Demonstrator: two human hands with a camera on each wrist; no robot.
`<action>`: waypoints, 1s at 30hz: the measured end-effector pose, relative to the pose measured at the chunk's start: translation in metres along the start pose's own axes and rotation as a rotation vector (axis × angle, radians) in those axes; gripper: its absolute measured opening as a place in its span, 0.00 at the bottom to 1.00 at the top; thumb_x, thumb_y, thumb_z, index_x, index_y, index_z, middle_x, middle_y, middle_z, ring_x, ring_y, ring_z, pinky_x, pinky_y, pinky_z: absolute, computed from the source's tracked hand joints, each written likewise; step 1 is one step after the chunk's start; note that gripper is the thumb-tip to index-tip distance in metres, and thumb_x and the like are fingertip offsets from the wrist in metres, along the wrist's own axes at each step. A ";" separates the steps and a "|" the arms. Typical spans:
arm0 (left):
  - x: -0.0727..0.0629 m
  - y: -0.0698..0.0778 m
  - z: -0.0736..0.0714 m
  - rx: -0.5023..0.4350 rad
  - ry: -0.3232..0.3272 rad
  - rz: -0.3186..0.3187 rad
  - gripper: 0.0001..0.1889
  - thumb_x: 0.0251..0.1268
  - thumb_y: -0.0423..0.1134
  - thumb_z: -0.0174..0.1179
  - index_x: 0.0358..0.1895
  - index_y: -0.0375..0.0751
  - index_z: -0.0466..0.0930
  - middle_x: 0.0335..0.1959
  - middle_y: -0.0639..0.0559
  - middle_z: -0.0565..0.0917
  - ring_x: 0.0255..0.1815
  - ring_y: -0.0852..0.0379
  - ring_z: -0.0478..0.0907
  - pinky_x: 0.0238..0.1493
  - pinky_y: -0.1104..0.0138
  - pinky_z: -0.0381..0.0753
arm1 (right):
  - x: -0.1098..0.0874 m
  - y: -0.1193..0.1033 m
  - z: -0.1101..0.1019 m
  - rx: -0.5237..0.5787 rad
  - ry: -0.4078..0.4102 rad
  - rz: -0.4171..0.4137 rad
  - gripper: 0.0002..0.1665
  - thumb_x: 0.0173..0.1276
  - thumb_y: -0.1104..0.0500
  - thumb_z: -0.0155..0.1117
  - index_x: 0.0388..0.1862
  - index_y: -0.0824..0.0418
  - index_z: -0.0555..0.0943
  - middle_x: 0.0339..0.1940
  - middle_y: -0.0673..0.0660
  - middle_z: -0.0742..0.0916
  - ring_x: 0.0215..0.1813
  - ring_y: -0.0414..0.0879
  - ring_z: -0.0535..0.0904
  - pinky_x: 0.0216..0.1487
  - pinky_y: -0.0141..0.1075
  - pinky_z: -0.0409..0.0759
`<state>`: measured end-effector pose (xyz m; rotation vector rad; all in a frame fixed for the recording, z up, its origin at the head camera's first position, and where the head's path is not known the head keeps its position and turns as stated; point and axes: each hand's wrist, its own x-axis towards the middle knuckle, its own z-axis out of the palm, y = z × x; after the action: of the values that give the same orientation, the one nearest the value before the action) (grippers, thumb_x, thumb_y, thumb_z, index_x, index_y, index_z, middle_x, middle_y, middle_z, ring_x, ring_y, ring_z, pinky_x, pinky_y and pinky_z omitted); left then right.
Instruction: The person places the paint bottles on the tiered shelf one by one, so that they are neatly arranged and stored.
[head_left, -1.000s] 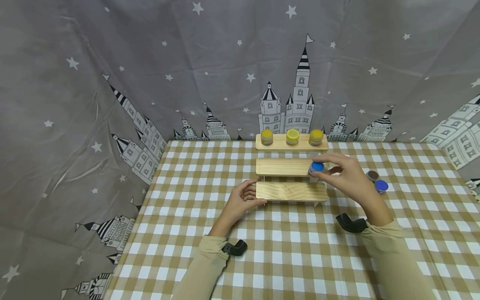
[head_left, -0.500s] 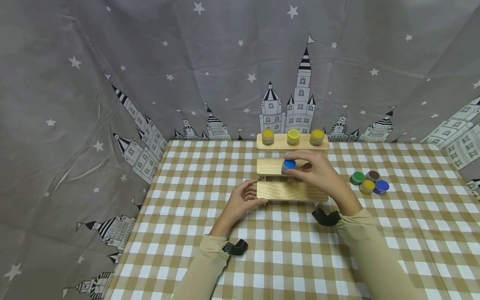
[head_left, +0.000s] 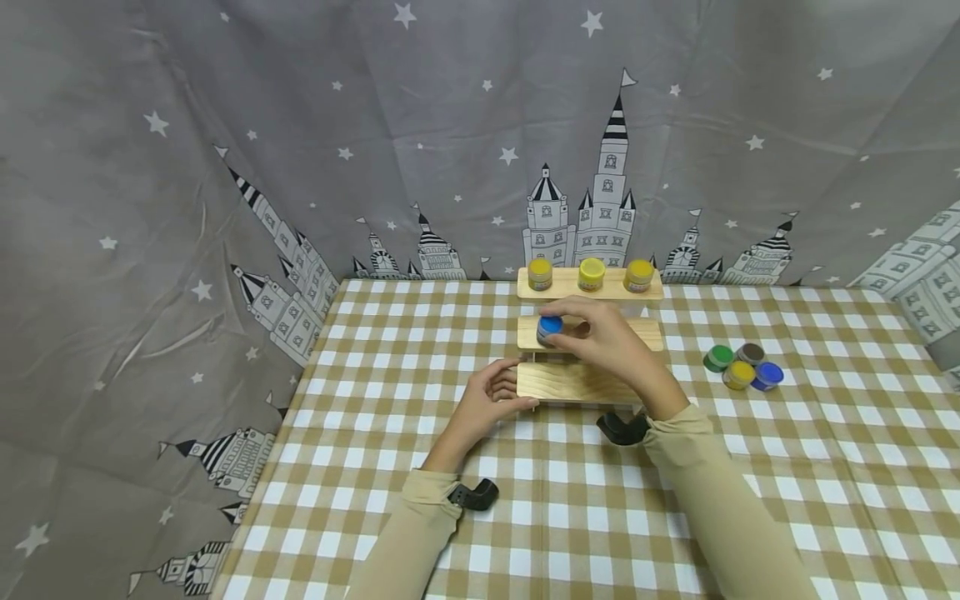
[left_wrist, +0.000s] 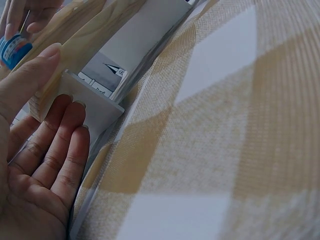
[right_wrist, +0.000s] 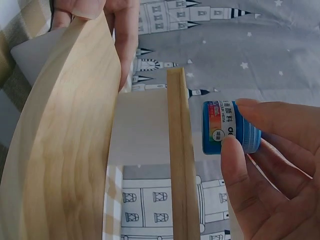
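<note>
A three-tier wooden shelf stand with white supports stands on the table. My left hand holds the left end of its lowest shelf, thumb at the front edge and fingers curled against the white side support. Between thumb and fingers, my right hand pinches a blue paint jar over the left end of the middle shelf. In the right wrist view a narrow gap seems to lie between the jar's base and that shelf. Three yellow-lidded jars sit on the top shelf, the middle one a lighter yellow.
Right of the stand, a green jar, a brown jar, a yellow jar and a blue-violet jar cluster on the checked tablecloth. A grey castle-print curtain hangs behind the table.
The right hand has carried the blue paint jar leftward along the middle shelf, from its right end to its left end. The left hand keeps its hold on the lowest shelf.
</note>
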<state>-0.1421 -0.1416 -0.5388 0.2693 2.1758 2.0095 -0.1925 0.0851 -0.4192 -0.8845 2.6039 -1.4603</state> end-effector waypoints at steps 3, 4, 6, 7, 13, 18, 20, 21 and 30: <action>0.000 0.000 0.000 0.000 -0.005 0.007 0.36 0.55 0.28 0.77 0.70 0.39 0.75 0.48 0.39 0.86 0.41 0.61 0.85 0.47 0.73 0.89 | 0.004 0.000 0.004 0.007 -0.001 0.002 0.21 0.67 0.65 0.74 0.59 0.65 0.85 0.60 0.63 0.87 0.61 0.57 0.85 0.57 0.46 0.90; 0.000 0.000 0.000 0.001 -0.007 0.009 0.36 0.56 0.29 0.77 0.70 0.39 0.75 0.48 0.39 0.86 0.41 0.61 0.85 0.47 0.72 0.89 | 0.005 0.000 0.005 0.005 0.000 0.002 0.21 0.67 0.65 0.74 0.59 0.65 0.85 0.60 0.63 0.87 0.61 0.58 0.84 0.58 0.46 0.89; 0.000 0.000 0.000 -0.001 -0.012 0.015 0.36 0.56 0.29 0.77 0.70 0.39 0.75 0.48 0.39 0.86 0.41 0.61 0.85 0.47 0.72 0.89 | 0.007 0.000 0.007 0.003 0.000 -0.001 0.21 0.66 0.65 0.74 0.59 0.66 0.85 0.59 0.63 0.87 0.60 0.58 0.85 0.59 0.48 0.89; 0.000 0.000 0.000 -0.002 -0.015 0.017 0.36 0.56 0.29 0.77 0.70 0.40 0.75 0.48 0.38 0.86 0.41 0.61 0.85 0.47 0.72 0.89 | 0.007 0.001 0.008 -0.004 0.003 -0.002 0.21 0.66 0.65 0.74 0.58 0.65 0.85 0.59 0.63 0.88 0.60 0.57 0.85 0.59 0.48 0.89; 0.001 0.000 0.001 -0.014 -0.021 0.012 0.35 0.56 0.28 0.76 0.70 0.40 0.75 0.49 0.37 0.86 0.41 0.62 0.85 0.47 0.73 0.89 | 0.011 0.001 0.011 -0.013 0.001 0.001 0.21 0.66 0.65 0.74 0.58 0.63 0.86 0.58 0.61 0.88 0.59 0.55 0.85 0.59 0.47 0.89; 0.001 0.000 0.001 -0.019 -0.015 0.004 0.35 0.56 0.28 0.76 0.69 0.39 0.75 0.49 0.38 0.86 0.41 0.61 0.84 0.46 0.74 0.88 | 0.012 0.002 0.012 -0.008 -0.003 -0.004 0.21 0.67 0.65 0.74 0.58 0.65 0.85 0.59 0.62 0.88 0.59 0.56 0.86 0.58 0.47 0.89; 0.001 0.000 0.001 -0.017 -0.013 0.003 0.35 0.56 0.29 0.77 0.69 0.39 0.75 0.49 0.38 0.86 0.41 0.61 0.84 0.46 0.74 0.88 | 0.012 0.002 0.013 -0.002 -0.005 -0.007 0.20 0.67 0.66 0.73 0.58 0.66 0.85 0.59 0.62 0.88 0.59 0.56 0.86 0.58 0.47 0.89; 0.001 0.000 0.001 -0.017 -0.013 0.003 0.35 0.56 0.29 0.77 0.69 0.39 0.75 0.49 0.38 0.86 0.41 0.61 0.84 0.46 0.74 0.88 | 0.012 0.002 0.013 0.001 -0.006 -0.007 0.21 0.67 0.66 0.74 0.58 0.66 0.85 0.59 0.62 0.88 0.59 0.56 0.86 0.58 0.47 0.89; -0.001 0.001 0.000 -0.016 0.000 0.006 0.35 0.56 0.28 0.76 0.69 0.37 0.75 0.47 0.39 0.86 0.40 0.62 0.84 0.45 0.74 0.88 | 0.013 0.001 0.014 0.001 -0.014 -0.012 0.20 0.67 0.66 0.73 0.59 0.65 0.85 0.60 0.62 0.88 0.60 0.56 0.85 0.59 0.48 0.89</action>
<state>-0.1409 -0.1415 -0.5382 0.2738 2.1603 2.0294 -0.1998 0.0685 -0.4252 -0.9083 2.5924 -1.4519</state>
